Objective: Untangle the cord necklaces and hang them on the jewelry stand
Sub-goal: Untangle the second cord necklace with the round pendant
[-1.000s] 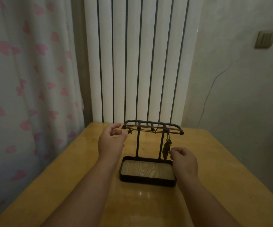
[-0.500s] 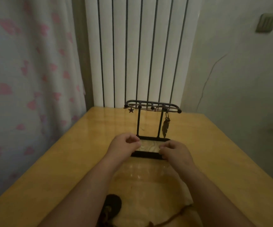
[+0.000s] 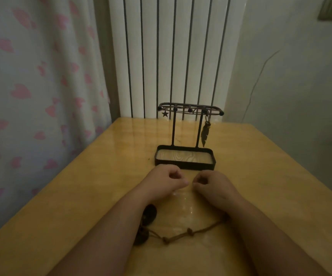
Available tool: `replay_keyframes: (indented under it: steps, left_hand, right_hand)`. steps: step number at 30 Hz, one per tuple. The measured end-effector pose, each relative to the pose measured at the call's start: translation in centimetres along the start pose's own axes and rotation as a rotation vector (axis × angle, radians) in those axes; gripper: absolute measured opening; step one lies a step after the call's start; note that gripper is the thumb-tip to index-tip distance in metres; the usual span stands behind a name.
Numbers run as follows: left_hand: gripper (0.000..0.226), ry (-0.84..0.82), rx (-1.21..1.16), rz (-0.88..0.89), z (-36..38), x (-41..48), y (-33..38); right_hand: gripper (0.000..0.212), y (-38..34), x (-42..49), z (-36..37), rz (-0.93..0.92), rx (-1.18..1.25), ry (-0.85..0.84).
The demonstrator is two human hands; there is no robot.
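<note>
L hand [image 3: 165, 181] drawn back, brown knotted cord necklace [image 3: 189, 234]

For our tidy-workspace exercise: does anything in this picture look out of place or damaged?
One brown cord necklace lies loose on the table, well in front of the jewelry stand, not hung on it. A thin crack-like line runs up the right wall.

One jewelry stand [image 3: 185, 166], one star pendant [image 3: 165, 113], one feather pendant [image 3: 204, 134], one cord necklace [image 3: 189, 230], one table [image 3: 270, 176], two hands: left [image 3: 166, 181], right [image 3: 214, 186].
</note>
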State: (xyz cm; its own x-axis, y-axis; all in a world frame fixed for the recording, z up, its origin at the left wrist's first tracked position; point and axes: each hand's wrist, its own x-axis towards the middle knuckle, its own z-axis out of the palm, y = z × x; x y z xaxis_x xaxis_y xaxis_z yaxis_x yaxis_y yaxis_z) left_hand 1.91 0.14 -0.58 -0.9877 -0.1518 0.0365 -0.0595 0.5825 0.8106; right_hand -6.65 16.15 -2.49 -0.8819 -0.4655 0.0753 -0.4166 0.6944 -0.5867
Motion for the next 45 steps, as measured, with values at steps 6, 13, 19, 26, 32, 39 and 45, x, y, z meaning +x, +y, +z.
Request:
replay_keyframes:
  steps: [6, 13, 19, 26, 32, 39, 45]
  left_hand:
    - [0.013, -0.169, 0.16, 0.056, 1.2, -1.1, 0.2]
    - [0.025, -0.449, 0.409, 0.101, 1.7, -1.5, 1.2]
    - [0.022, -0.522, 0.489, 0.139, 2.6, -1.4, 1.2]
    - [0.008, -0.083, 0.367, -0.007, 0.7, -0.3, -0.1]
    - [0.011, 0.103, 0.047, -0.225, -1.0, 0.4, -0.9]
    - [0.017, -0.037, 0.339, -0.198, -3.3, 1.4, 0.8]
    - [0.045, -0.218, 0.656, -0.25, -3.8, 1.4, 1.8]
  right_hand:
    - [0.008, 0.7, -0.5, 0.2, -0.057, 0.013, 0.007]
    - [0.011, 0.3, -0.5, 0.7, -0.062, -0.023, 0.057]
    - [0.011, 0.6, -0.4, 0.7, -0.049, 0.006, 0.053]
    - [0.029, -0.7, -1.7, -1.0, 0.008, 0.336, -0.154]
    - [0.018, -1.7, -1.0, -2.0, 0.021, 0.121, -0.373]
    - [0.023, -2.7, 0.0, -5.1, 0.042, 0.069, -0.486]
    - [0.024, -3.2, 1.0, -4.7, 0.021, 0.286, -0.403]
